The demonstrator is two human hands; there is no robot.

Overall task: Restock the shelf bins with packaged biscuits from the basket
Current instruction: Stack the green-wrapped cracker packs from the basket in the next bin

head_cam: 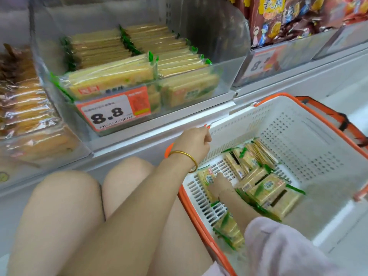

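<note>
Biscuit packet [206, 179] under right grip [221, 187] in basket [298, 136], left grip [195, 142] holding rim

Yellow-and-green biscuit packets [266, 189] lay jumbled on the floor of the white, orange-rimmed basket [310, 136], toward its near edge; others stood in rows filling the clear shelf bin [223, 36].

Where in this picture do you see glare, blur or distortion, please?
Head view: glare streaks the clear bin and left wrappers; the wide-angle lens bows the shelf edge; packs in the basket look soft; the price tag is legible.
</note>
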